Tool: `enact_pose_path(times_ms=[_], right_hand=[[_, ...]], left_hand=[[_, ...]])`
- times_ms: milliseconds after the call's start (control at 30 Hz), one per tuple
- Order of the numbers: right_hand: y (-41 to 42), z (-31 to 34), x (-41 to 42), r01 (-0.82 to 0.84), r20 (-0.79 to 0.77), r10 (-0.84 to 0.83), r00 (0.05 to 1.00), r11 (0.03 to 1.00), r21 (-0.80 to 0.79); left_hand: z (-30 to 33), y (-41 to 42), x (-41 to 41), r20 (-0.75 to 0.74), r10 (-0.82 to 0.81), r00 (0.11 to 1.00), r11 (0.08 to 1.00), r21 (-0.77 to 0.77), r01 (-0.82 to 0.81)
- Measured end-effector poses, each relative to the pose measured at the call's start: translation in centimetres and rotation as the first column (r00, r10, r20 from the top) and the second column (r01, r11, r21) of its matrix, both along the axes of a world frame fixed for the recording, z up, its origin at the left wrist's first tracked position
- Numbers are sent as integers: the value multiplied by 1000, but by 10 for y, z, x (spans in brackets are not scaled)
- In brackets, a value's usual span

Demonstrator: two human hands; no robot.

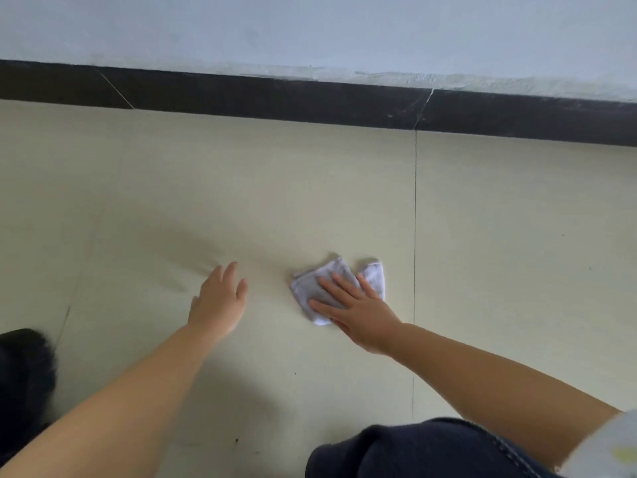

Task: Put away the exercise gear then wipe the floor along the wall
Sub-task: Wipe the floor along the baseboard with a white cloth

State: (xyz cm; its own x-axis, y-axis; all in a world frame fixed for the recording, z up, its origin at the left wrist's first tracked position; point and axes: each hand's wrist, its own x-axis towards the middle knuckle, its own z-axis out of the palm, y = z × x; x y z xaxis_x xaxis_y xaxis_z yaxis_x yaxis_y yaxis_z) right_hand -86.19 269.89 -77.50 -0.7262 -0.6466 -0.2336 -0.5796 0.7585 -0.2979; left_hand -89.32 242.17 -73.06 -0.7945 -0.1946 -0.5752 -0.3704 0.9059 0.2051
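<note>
A small white cloth (306, 284) lies crumpled on the pale cream floor (241, 188), some way in front of the wall. My right hand (358, 312) presses flat on the cloth with straight, spread fingers. My left hand (219, 305) rests on the bare floor to the left of the cloth, fingers straight and together, holding nothing. No exercise gear is in view.
A black skirting board (310, 100) runs along the foot of the pale blue-white wall (344, 29). A thin tile joint (415, 236) runs toward me just right of the cloth. My knee in dark jeans (431, 450) is at the bottom right, a dark shape (24, 381) at the left edge.
</note>
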Motion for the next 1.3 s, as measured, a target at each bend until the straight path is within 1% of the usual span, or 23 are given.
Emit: enact_pose_path(times_ms=[67, 167, 267, 300, 367, 400, 433, 467, 500, 600, 700, 733, 800, 833, 867, 933, 967, 1033, 1067, 1133, 1233, 1267, 1300], right_hand=[[27, 3, 11, 54, -67, -52, 996, 998, 32], [64, 9, 35, 161, -64, -157, 985, 985, 55], [84, 10, 57, 254, 49, -265, 963, 953, 167], [87, 11, 63, 277, 117, -305, 945, 938, 209], [82, 32, 55, 325, 341, -383, 859, 921, 214], [78, 38, 48, 364, 421, -410, 809, 912, 188], [71, 52, 40, 364, 450, -416, 790, 909, 201], [66, 65, 30, 339, 404, -414, 816, 908, 246], [63, 76, 21, 365, 337, -440, 833, 893, 262], [68, 108, -12, 471, 185, -508, 841, 857, 210], [71, 141, -48, 556, 106, -574, 812, 816, 158], [69, 150, -55, 564, 86, -579, 811, 813, 148], [66, 167, -62, 566, 42, -573, 819, 817, 111], [67, 171, -62, 567, 6, -571, 821, 817, 102], [69, 175, -62, 572, -24, -573, 819, 813, 103], [77, 174, -66, 599, -56, -597, 800, 790, 130], [81, 173, -69, 620, -65, -617, 784, 771, 146], [91, 175, -74, 668, -92, -664, 742, 721, 185], [94, 181, -73, 692, -96, -688, 719, 695, 196], [96, 206, -66, 715, -71, -719, 692, 667, 212], [93, 265, -50, 703, -52, -722, 690, 652, 282], [90, 288, -47, 698, -38, -722, 691, 652, 296], [85, 313, -45, 687, -20, -717, 697, 659, 305]], left_hand=[[5, 29, 20, 10, -26, 1000, 999, -20, 26], [12, 70, 45, 38, -109, 993, 992, -54, 111], [21, 95, 58, 64, -220, 973, 971, -84, 225], [25, 98, 59, 89, -256, 963, 960, -93, 264], [40, 102, 55, 163, -313, 936, 941, -81, 329], [50, 102, 52, 194, -321, 927, 939, -64, 339], [60, 102, 47, 212, -330, 920, 935, -56, 349], [72, 103, 40, 212, -353, 911, 927, -54, 372], [81, 103, 32, 197, -385, 902, 914, -55, 402], [105, 107, 3, 88, -498, 863, 856, -113, 505], [124, 115, -25, -29, -538, 842, 830, -190, 524], [129, 120, -32, -59, -517, 854, 846, -190, 498], [135, 136, -41, -106, -462, 880, 884, -128, 449], [136, 147, -47, -145, -482, 864, 876, -106, 471], [136, 158, -52, -186, -539, 822, 843, -118, 526], [132, 171, -62, -236, -659, 714, 751, -170, 638], [130, 173, -69, -248, -684, 686, 728, -170, 664], [127, 175, -83, -265, -691, 673, 721, -176, 670], [128, 175, -88, -270, -681, 681, 731, -181, 658], [148, 173, -84, -223, -668, 710, 744, -153, 651], [196, 155, -65, -223, -754, 617, 655, -200, 728], [218, 147, -60, -221, -761, 610, 647, -193, 738], [240, 140, -55, -218, -751, 623, 659, -179, 731]])
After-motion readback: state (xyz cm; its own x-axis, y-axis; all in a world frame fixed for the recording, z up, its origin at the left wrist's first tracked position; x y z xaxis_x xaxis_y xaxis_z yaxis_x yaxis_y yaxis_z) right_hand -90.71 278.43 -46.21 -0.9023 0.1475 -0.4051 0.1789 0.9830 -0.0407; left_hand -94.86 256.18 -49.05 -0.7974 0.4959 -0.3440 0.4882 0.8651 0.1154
